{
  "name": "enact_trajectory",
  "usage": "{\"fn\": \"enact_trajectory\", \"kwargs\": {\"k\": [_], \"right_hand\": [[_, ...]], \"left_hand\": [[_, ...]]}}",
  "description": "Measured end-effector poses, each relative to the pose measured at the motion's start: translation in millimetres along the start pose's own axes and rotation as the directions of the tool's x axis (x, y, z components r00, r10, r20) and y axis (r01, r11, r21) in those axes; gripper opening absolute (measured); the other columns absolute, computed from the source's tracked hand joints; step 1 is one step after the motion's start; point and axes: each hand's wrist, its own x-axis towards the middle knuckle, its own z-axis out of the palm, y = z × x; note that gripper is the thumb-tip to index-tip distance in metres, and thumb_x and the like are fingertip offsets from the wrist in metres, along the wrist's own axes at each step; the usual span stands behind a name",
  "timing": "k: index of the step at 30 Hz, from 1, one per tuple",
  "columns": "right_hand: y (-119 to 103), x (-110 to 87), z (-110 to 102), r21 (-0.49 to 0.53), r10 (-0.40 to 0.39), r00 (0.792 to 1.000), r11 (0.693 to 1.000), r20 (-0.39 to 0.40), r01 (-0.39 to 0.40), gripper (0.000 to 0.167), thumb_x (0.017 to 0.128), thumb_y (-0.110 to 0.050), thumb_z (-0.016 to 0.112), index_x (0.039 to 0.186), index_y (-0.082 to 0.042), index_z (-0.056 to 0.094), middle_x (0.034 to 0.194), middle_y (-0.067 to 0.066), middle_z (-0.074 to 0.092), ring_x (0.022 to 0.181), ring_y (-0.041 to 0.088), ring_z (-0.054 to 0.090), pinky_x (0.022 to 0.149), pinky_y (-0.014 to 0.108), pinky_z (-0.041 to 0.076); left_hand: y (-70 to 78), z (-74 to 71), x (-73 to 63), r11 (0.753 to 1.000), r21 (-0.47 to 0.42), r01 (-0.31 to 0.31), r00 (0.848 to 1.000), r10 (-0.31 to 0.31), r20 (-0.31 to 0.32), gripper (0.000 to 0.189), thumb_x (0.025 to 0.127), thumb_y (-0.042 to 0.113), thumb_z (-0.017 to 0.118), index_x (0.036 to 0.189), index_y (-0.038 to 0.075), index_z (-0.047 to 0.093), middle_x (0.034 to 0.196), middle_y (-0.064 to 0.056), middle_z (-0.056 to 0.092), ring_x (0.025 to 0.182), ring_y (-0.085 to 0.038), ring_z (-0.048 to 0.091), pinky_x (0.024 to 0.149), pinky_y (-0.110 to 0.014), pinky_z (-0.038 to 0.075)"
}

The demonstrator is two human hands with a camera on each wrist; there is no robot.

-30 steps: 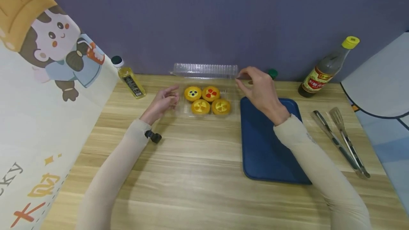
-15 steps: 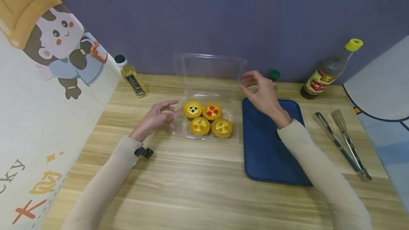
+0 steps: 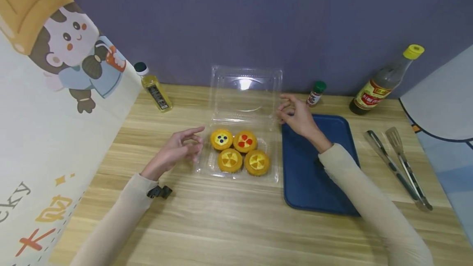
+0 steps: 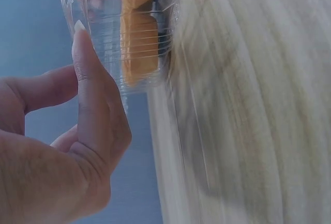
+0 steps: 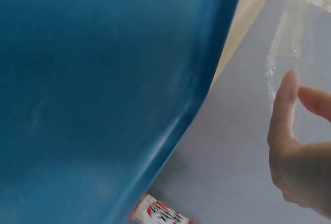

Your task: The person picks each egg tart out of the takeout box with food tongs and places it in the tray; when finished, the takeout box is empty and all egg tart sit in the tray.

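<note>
A clear plastic clamshell box (image 3: 274, 167) lies on the table with its lid (image 3: 245, 93) raised against the wall. Several egg tarts sit inside: one with blue dots (image 3: 221, 139), one with red pieces (image 3: 245, 141), and two with yellow wedges, such as the tart (image 3: 257, 162) at the front right. My left hand (image 3: 173, 151) is beside the box's left side, fingers loosely bent, and the left wrist view shows a fingertip (image 4: 80, 30) close to the plastic. By the lid's right edge hovers my right hand (image 3: 298, 118), fingers relaxed; whether it touches the lid is unclear.
A blue tray (image 3: 314, 192) lies under my right forearm. Behind it stands a small green-capped jar (image 3: 315, 93). An oil bottle (image 3: 155, 91) is at the back left, a yellow-capped sauce bottle (image 3: 380, 83) at the back right. Metal tongs (image 3: 399, 165) lie on the right.
The lid has swung back from over the box to lean at the wall. The box and tarts have come nearer to me. My right fingers have loosened; my left hand has moved nearer.
</note>
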Motion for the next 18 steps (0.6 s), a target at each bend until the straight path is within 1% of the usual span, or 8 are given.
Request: {"fn": "enact_trajectory", "kwargs": {"k": [2, 4, 7, 12, 15, 18], "right_hand": [[-0.3, 2.3, -0.4, 0.080, 0.062, 0.998, 0.995, 0.013, -0.063, 0.060, 0.101, -0.003, 0.062, 0.157, -0.002, 0.039, 0.120, 0.024, 0.061, 0.089, 0.024, 0.074, 0.081, 0.041, 0.068], [-0.6, 4.1, -0.7, 0.142, 0.130, 0.991, 0.981, 0.029, -0.133, 0.060, 0.101, -0.001, 0.061, 0.158, -0.001, 0.039, 0.122, 0.025, 0.059, 0.087, 0.016, 0.072, 0.082, 0.036, 0.068], [-0.5, 6.2, -0.7, 0.174, 0.213, 0.975, 0.960, 0.060, -0.220, 0.060, 0.103, -0.002, 0.059, 0.159, -0.001, 0.037, 0.127, 0.026, 0.058, 0.084, 0.009, 0.069, 0.085, 0.033, 0.067], [0.4, 9.0, 0.2, 0.207, 0.280, 0.950, 0.930, 0.139, -0.304, 0.060, 0.106, -0.006, 0.054, 0.162, -0.002, 0.032, 0.135, 0.028, 0.056, 0.085, 0.004, 0.068, 0.097, 0.037, 0.064], [3.4, 11.0, 0.4, 0.246, 0.311, 0.934, 0.905, 0.179, -0.348, 0.060, 0.107, -0.007, 0.053, 0.162, -0.002, 0.030, 0.135, 0.026, 0.056, 0.086, 0.004, 0.068, 0.097, 0.033, 0.064], [6.2, 11.4, -0.7, 0.265, 0.325, 0.924, 0.890, 0.202, -0.371, 0.061, 0.107, -0.007, 0.053, 0.162, 0.000, 0.029, 0.133, 0.024, 0.058, 0.088, 0.004, 0.068, 0.095, 0.029, 0.064]], "left_hand": [[-0.2, 0.9, -1.7, 1.000, 0.011, -0.011, 1.000, 0.011, 0.003, 0.073, 0.096, -0.007, 0.058, 0.163, 0.007, 0.033, 0.134, -0.025, 0.051, 0.084, -0.014, 0.064, 0.066, -0.024, 0.064], [-0.1, 2.0, -2.6, 1.000, 0.022, -0.021, 1.000, 0.021, 0.007, 0.073, 0.095, -0.007, 0.059, 0.163, 0.006, 0.033, 0.135, -0.025, 0.050, 0.084, -0.015, 0.065, 0.067, -0.025, 0.065], [-0.4, 2.7, -2.8, 0.999, 0.035, -0.029, 1.000, 0.029, 0.007, 0.073, 0.095, -0.007, 0.058, 0.163, 0.006, 0.032, 0.135, -0.027, 0.050, 0.085, -0.016, 0.065, 0.067, -0.025, 0.065], [-0.2, 2.9, -4.4, 0.998, 0.061, -0.026, 1.000, 0.026, -0.007, 0.073, 0.096, -0.005, 0.059, 0.162, 0.006, 0.033, 0.137, -0.030, 0.049, 0.087, -0.019, 0.066, 0.068, -0.026, 0.065], [-0.9, 2.6, -5.4, 0.997, 0.070, -0.024, 1.000, 0.025, -0.010, 0.074, 0.095, -0.005, 0.060, 0.163, 0.006, 0.033, 0.137, -0.030, 0.049, 0.087, -0.019, 0.067, 0.069, -0.028, 0.066], [-1.9, 2.6, -5.0, 0.998, 0.066, -0.023, 1.000, 0.024, -0.008, 0.074, 0.095, -0.005, 0.060, 0.163, 0.006, 0.032, 0.135, -0.029, 0.050, 0.086, -0.017, 0.067, 0.068, -0.027, 0.065]]}}
